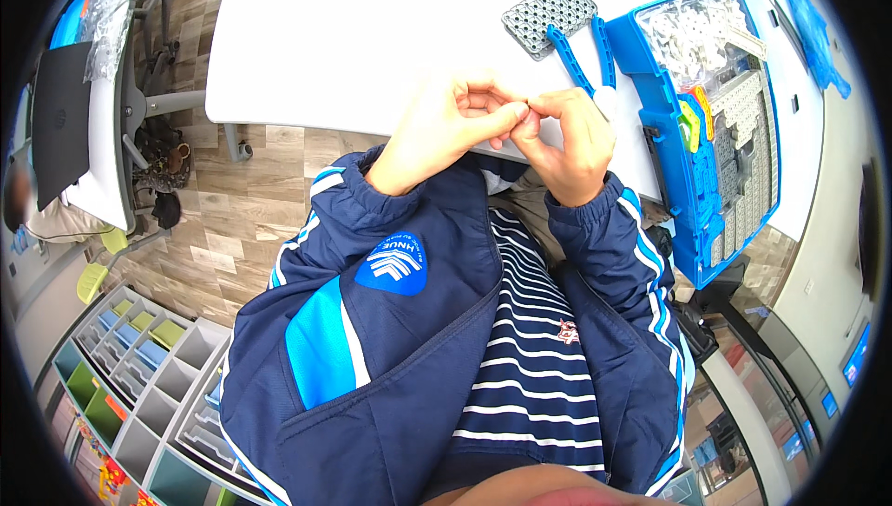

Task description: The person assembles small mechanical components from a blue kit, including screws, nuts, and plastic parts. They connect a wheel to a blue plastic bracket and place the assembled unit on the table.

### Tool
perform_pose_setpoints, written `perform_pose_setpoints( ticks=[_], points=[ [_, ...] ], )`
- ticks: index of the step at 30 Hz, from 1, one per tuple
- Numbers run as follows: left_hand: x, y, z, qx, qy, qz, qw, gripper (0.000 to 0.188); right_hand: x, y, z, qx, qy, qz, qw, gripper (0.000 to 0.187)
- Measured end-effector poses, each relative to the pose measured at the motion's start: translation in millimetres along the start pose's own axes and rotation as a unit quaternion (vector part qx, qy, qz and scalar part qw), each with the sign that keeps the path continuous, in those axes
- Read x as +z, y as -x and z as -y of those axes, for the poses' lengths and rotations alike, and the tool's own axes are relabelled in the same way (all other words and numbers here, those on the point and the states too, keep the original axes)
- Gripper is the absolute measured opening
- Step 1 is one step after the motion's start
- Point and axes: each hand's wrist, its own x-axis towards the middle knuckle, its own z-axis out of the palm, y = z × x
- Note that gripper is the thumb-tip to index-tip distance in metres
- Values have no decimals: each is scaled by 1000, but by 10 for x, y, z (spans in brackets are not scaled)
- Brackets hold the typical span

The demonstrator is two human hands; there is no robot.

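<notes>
My left hand and my right hand meet above the near edge of the white table, fingertips pinched together. Whatever lies between the fingertips is too small or too hidden to make out. Just beyond my right hand, a blue tool with two long arms lies on the table. One of its arms reaches onto a grey plate full of holes. Right of my right hand stands an open blue case holding building parts.
White small parts fill a clear compartment of the case; grey perforated pieces and green and orange pieces lie below. Another table with a black laptop stands at left. Shelving with bins is at lower left.
</notes>
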Motion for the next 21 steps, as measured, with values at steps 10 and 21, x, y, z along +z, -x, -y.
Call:
perform_pose_setpoints(
  ticks=[10,21],
  points=[
    [34,-41,33,15,19,15,1000,23,-18,59,7,67,-21,-15,997,23],
    [47,-75,3,25,-19,11,999,23,-159,-40,-6,42,0,29,999,31]
  ],
)
